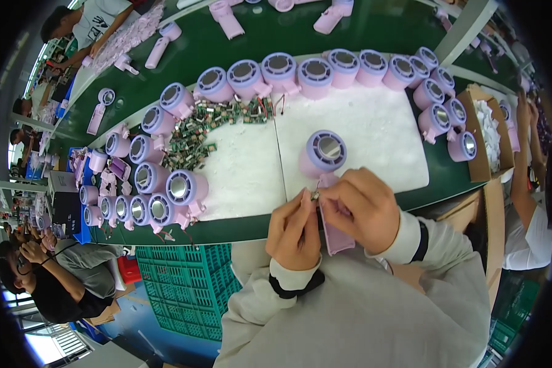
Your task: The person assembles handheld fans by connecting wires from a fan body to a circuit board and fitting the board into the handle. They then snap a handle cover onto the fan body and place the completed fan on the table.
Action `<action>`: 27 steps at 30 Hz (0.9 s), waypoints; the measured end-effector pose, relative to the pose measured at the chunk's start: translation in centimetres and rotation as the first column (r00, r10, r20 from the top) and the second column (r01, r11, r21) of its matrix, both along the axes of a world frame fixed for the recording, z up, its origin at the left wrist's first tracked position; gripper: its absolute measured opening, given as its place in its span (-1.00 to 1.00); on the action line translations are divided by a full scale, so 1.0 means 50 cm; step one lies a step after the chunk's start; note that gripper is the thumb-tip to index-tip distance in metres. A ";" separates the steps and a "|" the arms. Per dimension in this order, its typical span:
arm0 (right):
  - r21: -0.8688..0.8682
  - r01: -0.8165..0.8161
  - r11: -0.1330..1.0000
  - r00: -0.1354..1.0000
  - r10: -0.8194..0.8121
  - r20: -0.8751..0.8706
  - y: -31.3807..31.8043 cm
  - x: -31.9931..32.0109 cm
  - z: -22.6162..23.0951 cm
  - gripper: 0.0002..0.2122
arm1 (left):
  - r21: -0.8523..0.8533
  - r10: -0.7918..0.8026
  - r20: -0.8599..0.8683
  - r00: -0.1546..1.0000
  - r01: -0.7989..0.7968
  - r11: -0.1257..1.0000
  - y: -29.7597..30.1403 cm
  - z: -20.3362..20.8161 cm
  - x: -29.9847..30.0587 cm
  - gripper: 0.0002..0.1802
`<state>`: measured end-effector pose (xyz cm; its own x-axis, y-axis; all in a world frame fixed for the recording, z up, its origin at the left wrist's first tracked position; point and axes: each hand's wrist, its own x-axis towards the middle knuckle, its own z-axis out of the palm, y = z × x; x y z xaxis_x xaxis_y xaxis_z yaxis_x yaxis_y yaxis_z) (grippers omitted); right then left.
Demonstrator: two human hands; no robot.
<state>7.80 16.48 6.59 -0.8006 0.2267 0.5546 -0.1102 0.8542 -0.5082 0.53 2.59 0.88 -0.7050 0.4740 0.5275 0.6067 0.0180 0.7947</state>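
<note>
Could drop that tiny part [314, 195] pretty easily tbh, held at about 6 o'clock (clock centred on the round head of the pink-and-lilac fan [322, 161]). Way too small for anything beyond a fingertip grip. Might bend or crack it too by pushing at a bad angle, or strain any wire on it; can't make one out under the fingers. Could also twist the fan askew, with no hand on its head and the handle [338, 240] pointing down between 5 and 6.

As for grip: pinching the part with the left hand [293, 236], over at 7, thumb and forefinger almost together, rest of the fingers loosely curled. Pinching the same part from the other side with the right hand [367, 213], out at 5, with the remaining fingers bent over the handle. Can't tell about actual contact there.

Watch out for the loose circuit boards [193, 132] around 9 to 10, near the foam sheet's [374, 138] far edge. Pretty easy to lose a dropped bit in that mess.
</note>
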 end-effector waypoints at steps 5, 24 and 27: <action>-0.133 0.082 0.988 0.995 -0.074 0.064 -0.035 0.018 -0.003 -0.83 | -0.077 0.057 -0.174 0.983 -0.071 0.995 -0.002 0.012 0.015 -0.60; -0.616 -0.033 0.787 0.966 0.184 0.183 0.223 0.005 0.136 -0.79 | -0.390 -0.215 -0.195 0.957 0.125 0.912 0.027 0.116 -0.215 -0.41; -0.608 0.062 0.791 0.978 0.073 0.195 0.360 0.015 0.152 -0.70 | -0.466 -0.135 -0.280 0.951 -0.011 0.885 0.054 0.116 -0.230 -0.42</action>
